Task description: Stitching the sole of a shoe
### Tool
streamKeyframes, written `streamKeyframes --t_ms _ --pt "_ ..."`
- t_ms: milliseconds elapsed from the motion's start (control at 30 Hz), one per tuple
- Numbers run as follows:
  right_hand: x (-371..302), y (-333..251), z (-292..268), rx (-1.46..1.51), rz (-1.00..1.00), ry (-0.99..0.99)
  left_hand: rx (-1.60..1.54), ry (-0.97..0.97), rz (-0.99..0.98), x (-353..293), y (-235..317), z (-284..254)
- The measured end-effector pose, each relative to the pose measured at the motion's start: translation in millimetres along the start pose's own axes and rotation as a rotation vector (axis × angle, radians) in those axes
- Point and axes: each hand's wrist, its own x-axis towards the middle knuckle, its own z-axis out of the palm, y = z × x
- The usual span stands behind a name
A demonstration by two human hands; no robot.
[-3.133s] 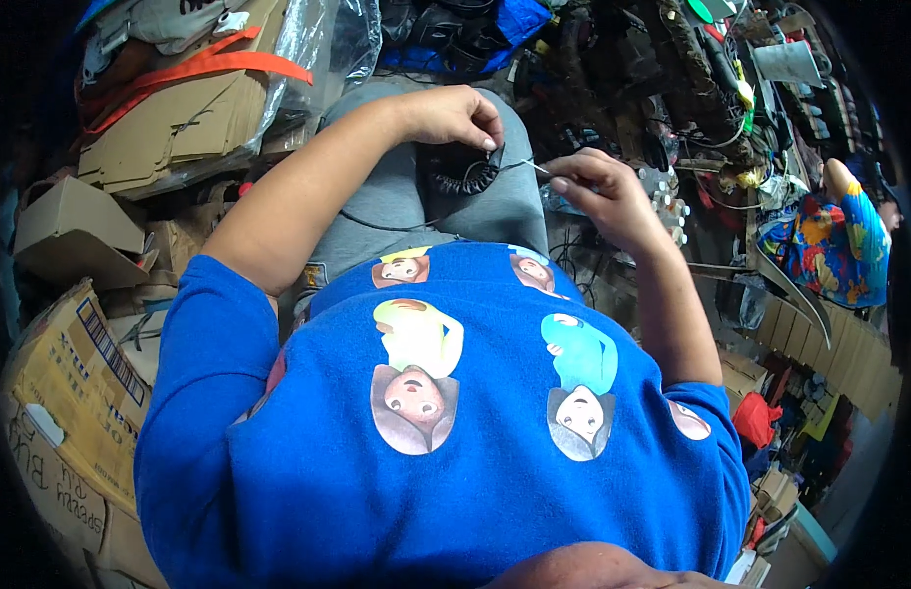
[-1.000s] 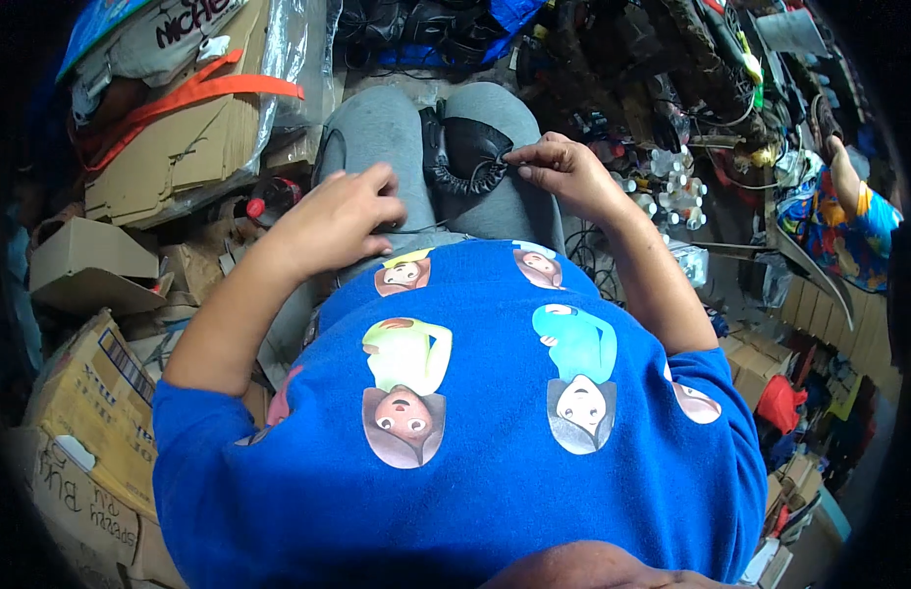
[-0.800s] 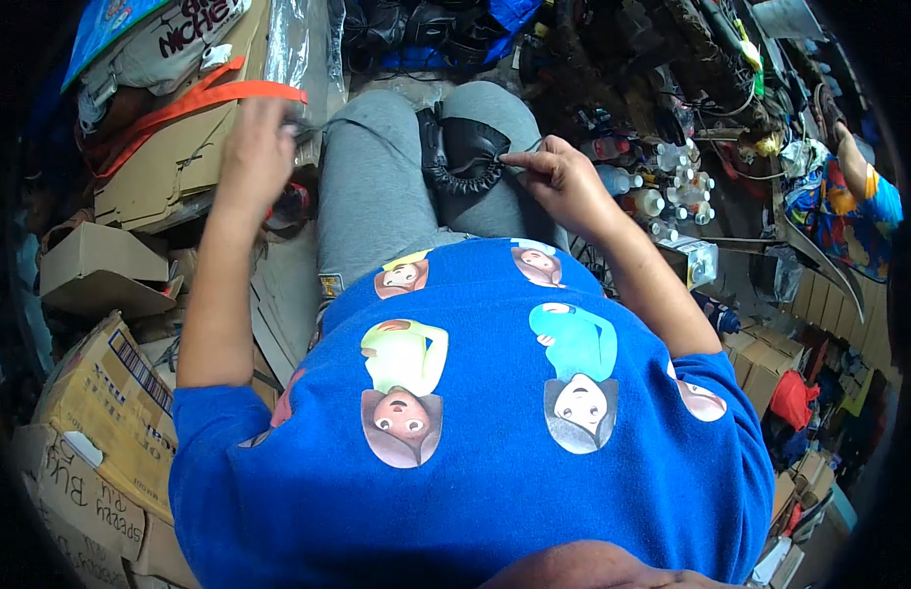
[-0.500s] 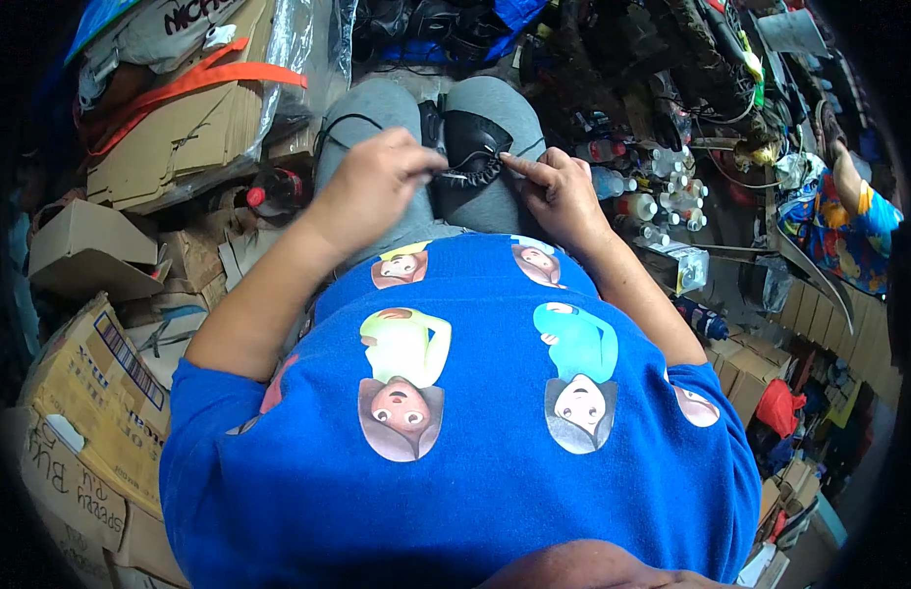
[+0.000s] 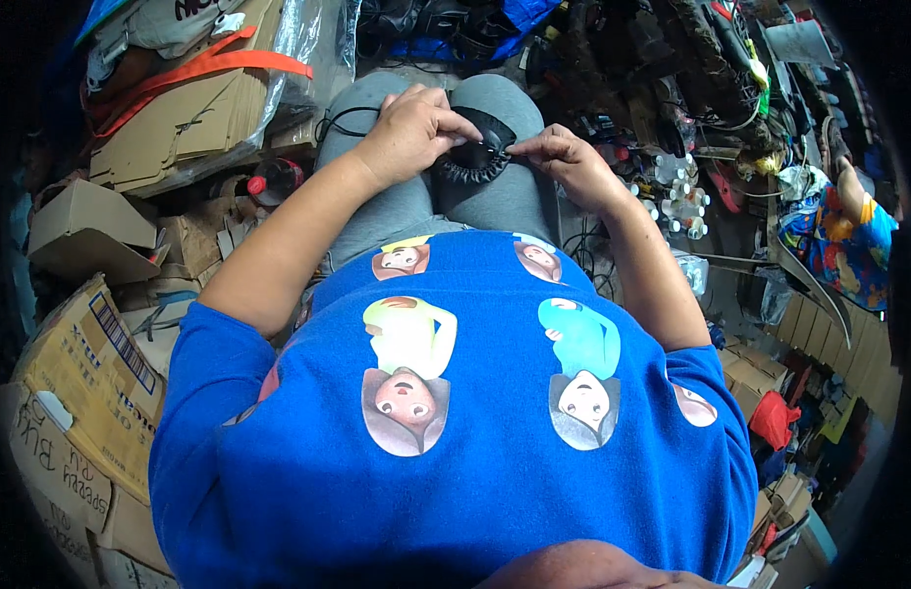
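Black glossy curved piece with a tightly gathered rim point(image 5: 473, 175) rests on the right thigh of the grey trousers point(image 5: 505, 208). The right hand point(image 5: 575, 169) pinches at its right edge; the left hand point(image 5: 413, 134) reaches over it, its grip unclear. Stitching or lacing the gathers seems underway; the next pull likely calls for even tension.

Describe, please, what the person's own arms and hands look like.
The left sleeve and right sleeve are short and blue, part of a shirt printed with cartoon figures. The left forearm and right forearm are bare. The left hand and right hand wear no gloves, and no watch or bracelet shows.
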Motion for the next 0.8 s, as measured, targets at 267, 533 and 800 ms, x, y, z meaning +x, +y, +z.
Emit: streamKeyframes --t_ms 267,533,800 --pt "8 2 -2 0.013 -0.005 -0.029 0.03 -0.061 -0.047 1 -1 1" --pt "8 7 -1 0.095 -0.015 -0.053 0.051 -0.063 -0.026 -1 0 5" --pt "17 7 -5 0.129 0.015 -0.126 -0.092 -0.179 -0.041 21 -9 10"
